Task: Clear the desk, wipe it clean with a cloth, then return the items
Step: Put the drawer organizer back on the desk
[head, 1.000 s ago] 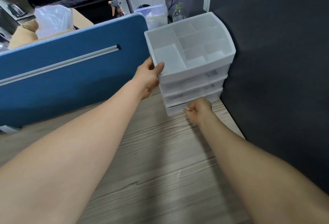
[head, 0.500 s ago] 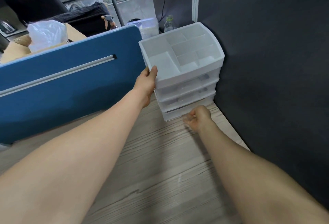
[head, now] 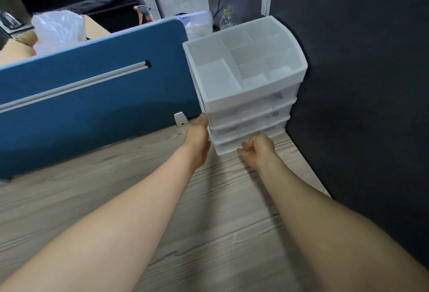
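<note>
— So where is the drawer organizer (head: pixel 246 87)?
— Standing on the table (head: pixel 209 222), in the corner beside the blue divider (head: pixel 92 96).
— And the hands?
— Left hand (head: pixel 198 139) lies flat against its left side, fingers straight. Right hand (head: pixel 257 150) has fingers curled, at the bottom drawer's front.

We cannot read any words, numbers or signs here. The white drawer box (head: pixel 246 87), the blue wall (head: pixel 92 105) and the desk (head: pixel 209 222) have nothing written on them.
</note>
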Action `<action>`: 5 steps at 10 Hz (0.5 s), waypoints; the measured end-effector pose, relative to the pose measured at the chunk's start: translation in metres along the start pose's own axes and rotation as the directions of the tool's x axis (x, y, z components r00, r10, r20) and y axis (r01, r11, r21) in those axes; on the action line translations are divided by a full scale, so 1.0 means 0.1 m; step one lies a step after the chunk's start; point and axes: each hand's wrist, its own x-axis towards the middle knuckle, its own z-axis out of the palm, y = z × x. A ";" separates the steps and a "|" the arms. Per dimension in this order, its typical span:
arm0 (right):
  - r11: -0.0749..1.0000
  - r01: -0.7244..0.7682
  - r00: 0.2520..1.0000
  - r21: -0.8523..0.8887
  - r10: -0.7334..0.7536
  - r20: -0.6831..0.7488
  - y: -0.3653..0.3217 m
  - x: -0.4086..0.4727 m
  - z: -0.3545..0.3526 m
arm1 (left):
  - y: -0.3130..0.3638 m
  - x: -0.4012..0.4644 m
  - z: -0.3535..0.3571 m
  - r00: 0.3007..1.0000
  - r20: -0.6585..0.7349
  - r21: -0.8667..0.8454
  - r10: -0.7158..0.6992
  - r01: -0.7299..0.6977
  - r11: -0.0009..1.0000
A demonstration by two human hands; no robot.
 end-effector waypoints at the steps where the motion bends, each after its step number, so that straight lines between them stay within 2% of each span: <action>1: 1.000 0.028 1.000 -0.009 -0.028 -0.010 -0.01 -0.06 0.01 | -0.04 0.05 0.02 1.000 -0.006 -0.028 0.030 -0.030 0.999; 3: 0.999 0.010 1.000 -0.041 -0.010 -0.006 -0.09 -0.11 -0.04 | -0.02 0.03 0.02 0.999 -0.001 0.012 0.034 -0.034 0.999; 4: 0.990 0.021 1.000 -0.138 -0.019 0.013 -0.15 -0.09 -0.08 | 0.00 0.02 -0.01 1.000 -0.004 0.041 0.021 -0.021 0.999; 5: 0.987 0.070 0.998 -0.148 -0.068 0.018 -0.23 -0.24 -0.15 | 0.04 -0.06 -0.03 0.997 -0.070 0.084 0.043 -0.037 0.996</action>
